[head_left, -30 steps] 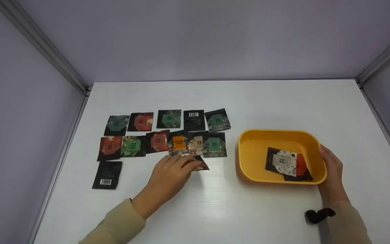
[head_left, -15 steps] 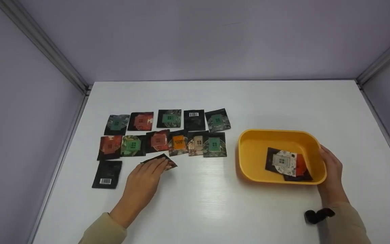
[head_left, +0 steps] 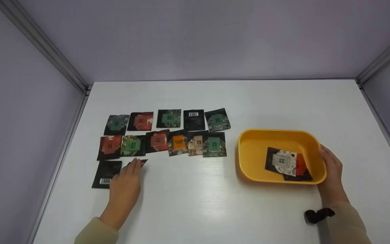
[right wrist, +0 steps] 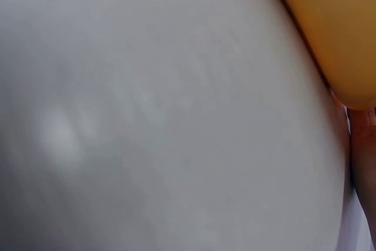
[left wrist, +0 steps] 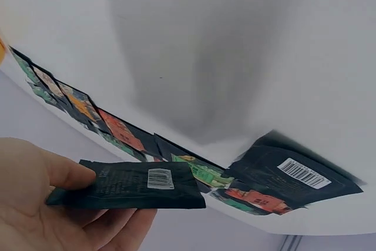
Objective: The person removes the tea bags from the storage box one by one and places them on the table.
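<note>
My left hand (head_left: pixel 125 184) holds a flat dark packet (left wrist: pixel 132 183), pinched between thumb and fingers with its barcode side facing the left wrist camera. In the head view, only a dark corner of it shows past the fingertips. Close by on the table lies another black packet (head_left: pixel 107 173), barcode up, partly behind the hand. At the right, my right hand (head_left: pixel 332 169) rests against the outer side wall of a yellow plastic bin (head_left: pixel 252 169); its thumb is hidden. Inside the bin, a black and white packet (head_left: pixel 283 161) overlaps a red and black one (head_left: pixel 302 167).
Two rows of dark packets with coloured labels lie beyond my left hand, among them a green-labelled packet (head_left: pixel 214 144) and a barcode-up packet (head_left: pixel 194 120). A small black object (head_left: pixel 318 216) sits by the right sleeve. Walls border the white table (head_left: pixel 195 213).
My left hand has moved left with its packet, from below the row's middle to beside the black barcode packet. The right hand and the bin have stayed in place.
</note>
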Motion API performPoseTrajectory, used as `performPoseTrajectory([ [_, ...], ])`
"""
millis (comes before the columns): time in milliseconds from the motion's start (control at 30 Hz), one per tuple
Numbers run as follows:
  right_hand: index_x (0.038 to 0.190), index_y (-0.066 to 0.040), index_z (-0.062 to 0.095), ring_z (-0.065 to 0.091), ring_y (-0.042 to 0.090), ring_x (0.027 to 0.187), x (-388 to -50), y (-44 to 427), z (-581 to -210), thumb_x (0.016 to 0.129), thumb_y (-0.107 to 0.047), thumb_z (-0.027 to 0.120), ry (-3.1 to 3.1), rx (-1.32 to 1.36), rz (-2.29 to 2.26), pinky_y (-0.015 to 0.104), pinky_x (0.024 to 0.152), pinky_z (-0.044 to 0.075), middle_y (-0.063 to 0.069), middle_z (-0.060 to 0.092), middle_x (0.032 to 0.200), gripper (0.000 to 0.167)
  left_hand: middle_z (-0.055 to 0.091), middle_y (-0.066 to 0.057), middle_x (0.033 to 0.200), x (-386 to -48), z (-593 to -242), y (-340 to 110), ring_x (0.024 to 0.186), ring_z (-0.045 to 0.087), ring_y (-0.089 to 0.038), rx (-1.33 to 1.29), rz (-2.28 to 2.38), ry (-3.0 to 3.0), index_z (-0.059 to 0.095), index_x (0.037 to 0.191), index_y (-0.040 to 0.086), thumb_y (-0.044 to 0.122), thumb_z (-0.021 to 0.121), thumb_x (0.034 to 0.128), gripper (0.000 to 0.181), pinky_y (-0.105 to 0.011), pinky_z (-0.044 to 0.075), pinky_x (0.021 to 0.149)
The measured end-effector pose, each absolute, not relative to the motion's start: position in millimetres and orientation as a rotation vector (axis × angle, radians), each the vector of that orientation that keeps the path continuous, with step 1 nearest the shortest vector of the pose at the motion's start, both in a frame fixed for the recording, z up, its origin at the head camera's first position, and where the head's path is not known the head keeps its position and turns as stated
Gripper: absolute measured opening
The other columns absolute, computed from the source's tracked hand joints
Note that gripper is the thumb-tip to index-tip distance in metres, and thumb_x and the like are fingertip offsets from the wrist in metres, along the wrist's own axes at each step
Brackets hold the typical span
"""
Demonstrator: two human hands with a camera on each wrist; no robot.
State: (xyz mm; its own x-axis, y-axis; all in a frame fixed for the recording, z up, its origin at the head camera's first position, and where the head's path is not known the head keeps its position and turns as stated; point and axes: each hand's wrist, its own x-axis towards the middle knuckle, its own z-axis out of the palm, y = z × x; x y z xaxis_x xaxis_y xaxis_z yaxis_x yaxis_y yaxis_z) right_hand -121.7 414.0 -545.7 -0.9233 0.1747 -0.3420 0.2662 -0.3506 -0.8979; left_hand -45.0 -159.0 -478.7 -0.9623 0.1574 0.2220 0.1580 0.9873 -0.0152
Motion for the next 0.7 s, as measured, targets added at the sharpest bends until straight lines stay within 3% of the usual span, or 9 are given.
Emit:
performPoseTrajectory([
  [467,0.148,-0.019,0.048,0.047,0.01,0.124,-122.5,414.1,-541.9,0.099,-0.042,0.059,1.706,0.655,-2.402,0.016,0.096,0.044,-0.003,0.047,0.147,0.055,0.067,-0.027,0.106,-52.4,-495.2,-165.3,0.084,0.068,-0.041,-0.128,-0.103,-2.979,0.064,0.115,-0.012,0.001,0.068,0.091,0.028,-0.049,0.055,0.056],
  [700,0.146,-0.015,0.049,0.05,0.011,0.12,-122.0,414.2,-542.9,0.099,-0.037,0.06,1.68,0.636,-2.462,0.018,0.094,0.047,-0.003,0.054,0.14,0.053,0.059,-0.031,0.124,-51.3,-497.5,-164.6,0.107,0.062,-0.045,-0.029,-0.209,-3.145,0.054,0.131,-0.012,0.014,0.072,0.0898,0.052,-0.055,0.055,0.077],
])
